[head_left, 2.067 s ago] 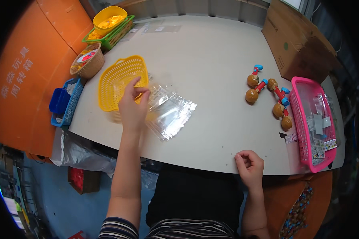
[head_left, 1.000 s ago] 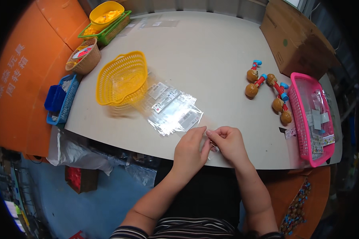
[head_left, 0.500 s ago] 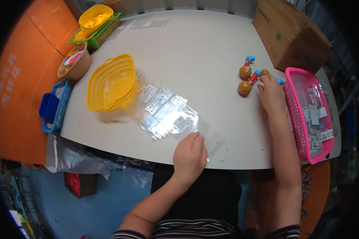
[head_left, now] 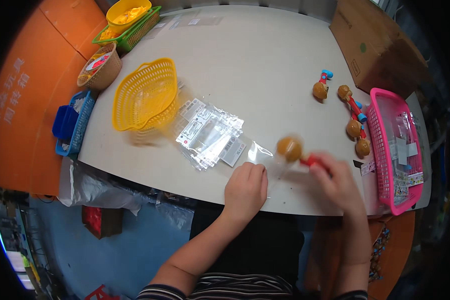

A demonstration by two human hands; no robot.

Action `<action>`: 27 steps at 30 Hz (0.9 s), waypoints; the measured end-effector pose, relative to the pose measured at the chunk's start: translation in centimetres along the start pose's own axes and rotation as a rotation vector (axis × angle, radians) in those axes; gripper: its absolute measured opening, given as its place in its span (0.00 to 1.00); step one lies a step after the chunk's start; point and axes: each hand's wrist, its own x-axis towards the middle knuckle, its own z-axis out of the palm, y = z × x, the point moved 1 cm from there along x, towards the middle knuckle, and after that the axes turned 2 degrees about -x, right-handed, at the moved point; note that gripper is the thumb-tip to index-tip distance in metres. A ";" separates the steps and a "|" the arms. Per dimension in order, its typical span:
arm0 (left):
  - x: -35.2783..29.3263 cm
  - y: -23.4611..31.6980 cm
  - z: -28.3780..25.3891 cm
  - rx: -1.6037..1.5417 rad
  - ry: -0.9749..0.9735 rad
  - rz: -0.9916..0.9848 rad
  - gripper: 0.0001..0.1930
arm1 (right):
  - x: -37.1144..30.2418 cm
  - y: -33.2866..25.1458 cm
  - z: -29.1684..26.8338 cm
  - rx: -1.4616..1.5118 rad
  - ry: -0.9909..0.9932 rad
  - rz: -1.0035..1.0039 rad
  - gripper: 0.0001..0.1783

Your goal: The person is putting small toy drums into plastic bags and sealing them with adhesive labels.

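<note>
My right hand (head_left: 338, 184), blurred by motion, grips the red handle of a small toy with a round brown head (head_left: 289, 148). That head is at the mouth of a clear plastic bag (head_left: 258, 152); whether it is inside I cannot tell. My left hand (head_left: 246, 194) pinches the bag near the table's front edge. Beyond it lies a fanned pile of clear printed bags (head_left: 210, 134). Several more toys with brown heads, red handles and blue ends lie at the right, one toy (head_left: 320, 90) apart and others (head_left: 354, 129) beside the pink basket.
A yellow basket (head_left: 145, 95) stands left of the bags. The pink basket (head_left: 380, 150) of packets borders the right, with a cardboard box (head_left: 375, 50) behind it. A tan basket (head_left: 107, 70), a blue basket (head_left: 85, 117) and a green basket (head_left: 141, 34) line the left edge.
My right hand has come from the toys at the right toward my left hand, bringing one toy with it. The left hand stays near the front edge with the bag.
</note>
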 end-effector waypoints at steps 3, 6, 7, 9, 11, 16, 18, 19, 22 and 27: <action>0.4 -0.3 0.4 -0.102 -0.028 -0.033 0.05 | -3.2 -1.1 2.0 -0.127 -0.123 0.091 0.14; 0.4 -0.2 -0.2 -0.204 -0.034 -0.060 0.04 | -4.3 0.3 2.8 -0.265 0.052 -0.030 0.13; 0.5 -0.2 -0.4 -0.232 -0.028 -0.073 0.04 | -4.3 0.6 3.1 -0.259 0.088 -0.089 0.13; 0.4 -0.1 -0.7 -0.241 -0.034 -0.091 0.04 | -4.6 0.3 3.3 -0.301 0.083 -0.157 0.14; 0.5 0.0 -1.0 -0.231 -0.029 -0.033 0.04 | -4.7 0.1 3.6 -0.339 0.073 -0.228 0.16; 0.9 0.6 -1.9 -0.275 -0.031 0.007 0.05 | -4.7 0.3 3.9 -0.371 0.124 -0.329 0.15; 1.1 1.1 -2.1 -0.286 -0.048 0.037 0.06 | -4.7 0.7 4.2 -0.356 0.176 -0.343 0.15; 1.2 1.3 -2.0 -0.284 -0.048 0.072 0.06 | -4.7 0.9 4.4 -0.344 0.229 -0.355 0.15; 1.6 1.9 -2.0 -0.261 -0.013 0.117 0.06 | -4.7 1.4 4.5 -0.263 0.322 -0.348 0.13; 2.0 1.8 -1.9 -0.269 0.012 0.101 0.06 | -6.4 2.2 5.4 0.571 0.280 0.310 0.12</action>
